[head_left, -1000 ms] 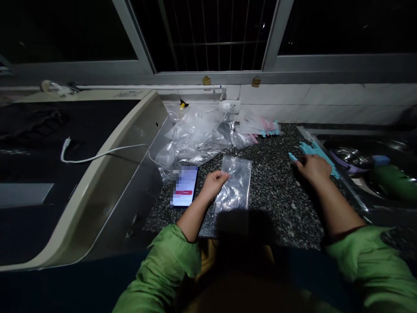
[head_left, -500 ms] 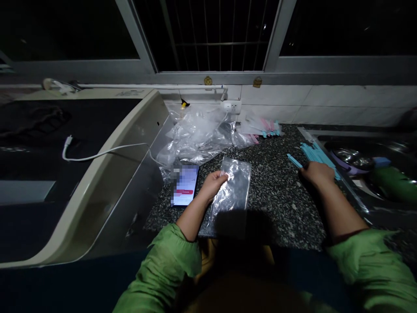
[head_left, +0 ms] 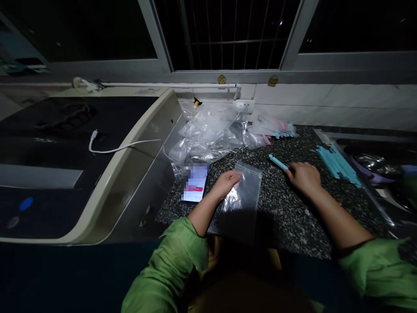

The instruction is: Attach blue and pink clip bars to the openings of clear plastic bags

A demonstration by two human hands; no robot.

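My left hand (head_left: 227, 184) pinches the upper left side of a clear zip-top plastic bag (head_left: 246, 198), which hangs toward the counter's front edge. In my right hand (head_left: 304, 177) is a slim light-blue plastic strip (head_left: 278, 162), its free end pointing up and left toward the bag. What exactly the strip is I cannot make out. A pile of similar light-blue strips (head_left: 339, 165) lies to the right of that hand, beside the sink edge. Left of the bag, a lit phone (head_left: 195, 182) rests on the counter, close to my left forearm.
Crumpled clear plastic bags (head_left: 211, 134) heap against the wall, beside bagged pink and blue pieces (head_left: 283, 128). A washing machine (head_left: 130, 174) stands at left with a white cable (head_left: 130, 145) across it. At right, a sink (head_left: 358, 145) holds metal and purple kitchenware.
My right hand has moved left, away from the pile, carrying a light-blue strip toward the bag. My left hand keeps its hold on the bag. The whole view has shifted slightly.
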